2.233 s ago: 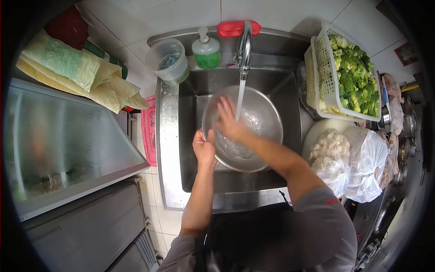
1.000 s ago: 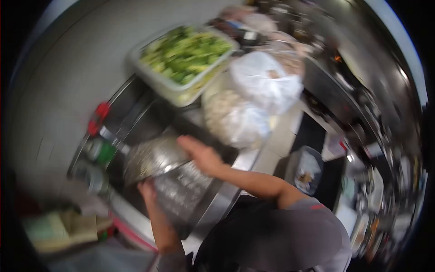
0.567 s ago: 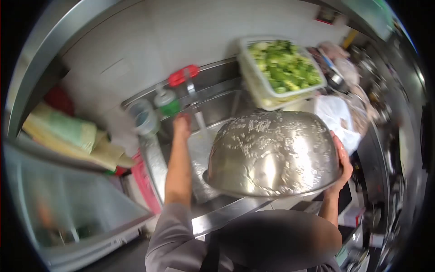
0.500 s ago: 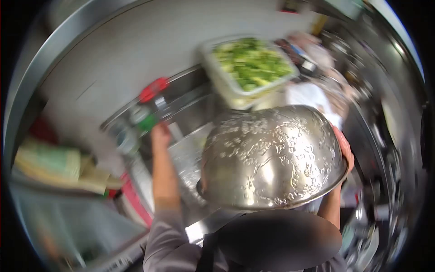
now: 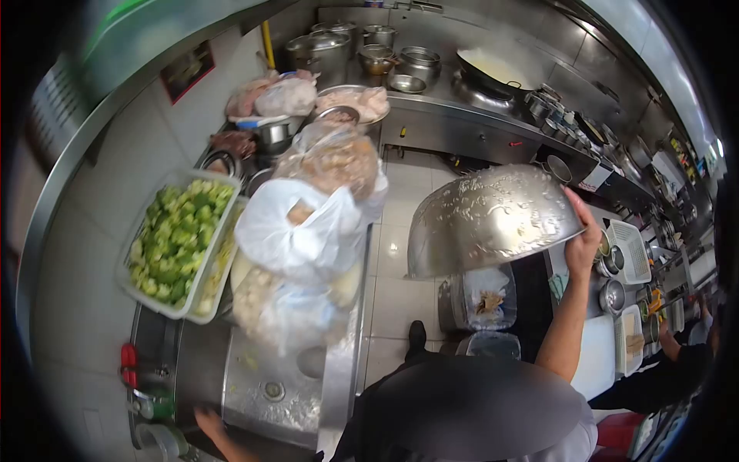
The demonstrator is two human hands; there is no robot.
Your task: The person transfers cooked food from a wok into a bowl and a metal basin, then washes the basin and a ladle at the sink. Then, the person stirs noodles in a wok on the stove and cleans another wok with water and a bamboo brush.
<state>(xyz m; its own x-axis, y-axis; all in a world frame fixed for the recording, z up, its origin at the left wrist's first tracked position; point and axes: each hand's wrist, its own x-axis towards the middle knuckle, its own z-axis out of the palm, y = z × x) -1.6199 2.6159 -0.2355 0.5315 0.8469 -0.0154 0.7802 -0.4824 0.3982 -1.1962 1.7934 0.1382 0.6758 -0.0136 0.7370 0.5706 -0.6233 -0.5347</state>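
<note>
Broccoli [image 5: 177,240] fills the basket [image 5: 145,297], the right hand [image 5: 583,231] holds a tilted bowl [image 5: 496,219], the grip of the left hand [image 5: 209,423] I cannot tell.

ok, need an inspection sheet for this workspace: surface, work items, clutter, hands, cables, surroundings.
Surface: rectangular stainless-steel sink, basin wet, round drain showing.
Job's things: large, round silver metal bowl, tilted, outside wet and facing the camera, held clear of the sink.
Clutter: green broccoli pieces in a rectangular white plastic basket; white plastic bag beside it.
Hands: right hand grips the bowl's edge; left hand at the sink, blurred, contact unclear.
Cables: nothing seen.
Surroundings: round black metal wok with pale contents; co-worker in black clothing; pale tiled floor.
</note>
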